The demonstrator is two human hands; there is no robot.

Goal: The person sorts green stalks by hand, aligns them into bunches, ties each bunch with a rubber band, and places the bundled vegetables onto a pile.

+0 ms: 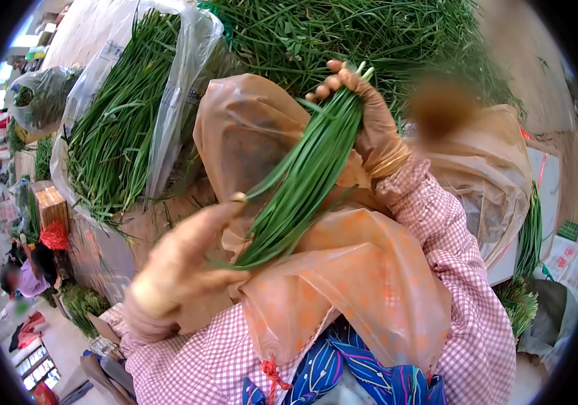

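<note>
A bunch of garlic chives [309,172] lies slantwise above my lap, its pale cut ends up and its leaf tips down to the left. My right hand [373,121] is wrapped round it near the pale ends. Beside the leaf tips is my left hand [184,263], blurred by motion, with thumb and fingers spread apart; a few stray leaves pass close to it. Under the bunch, a translucent orange plastic apron [350,270] covers my lap and knees.
A big heap of loose chives [363,34] spreads ahead. To the left stands a clear plastic bag [167,155] packed with chives, with a smaller bag [46,101] behind it. More chives [531,233] lie at right. Another person [31,277] sits far left.
</note>
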